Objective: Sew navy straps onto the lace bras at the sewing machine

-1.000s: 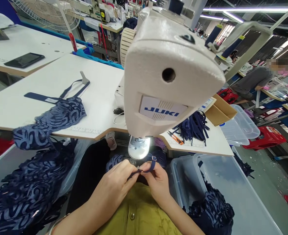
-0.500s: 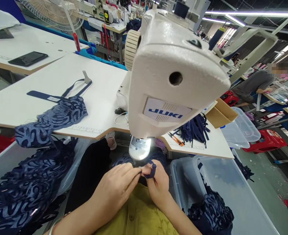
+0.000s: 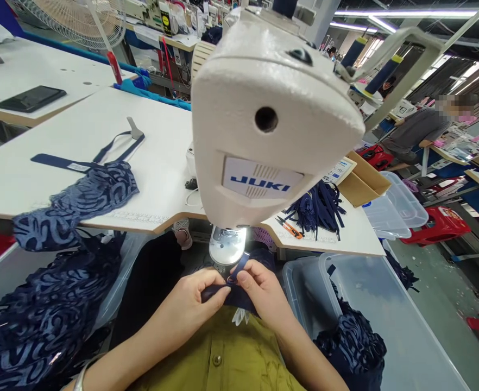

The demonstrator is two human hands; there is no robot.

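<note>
My left hand (image 3: 196, 298) is closed, its thumb and fingers pinching a navy fabric band (image 3: 241, 297) just in front of the sewing machine's lit end (image 3: 228, 247). My right hand (image 3: 270, 296) grips a narrow navy strap (image 3: 240, 264), which loops up beside a small ring at the band. White tags (image 3: 240, 316) hang below the band, against the olive shirt. Fingers cover much of the join between strap and band. A patterned navy bra (image 3: 95, 190) with straps lies on the table to the left.
The white sewing machine head (image 3: 264, 119) stands over the hands. Orange snips (image 3: 290, 228) lie beside a bundle of navy straps (image 3: 316, 209). Patterned garments (image 3: 60, 304) fill the left bin; more garments (image 3: 355, 342) lie in the clear right bin (image 3: 406, 326). A person (image 3: 416, 130) sits far right.
My hands have moved slightly apart and turned, bringing the navy band and white tags into view. The strap loop now stands up between them. The view has shifted a little.
</note>
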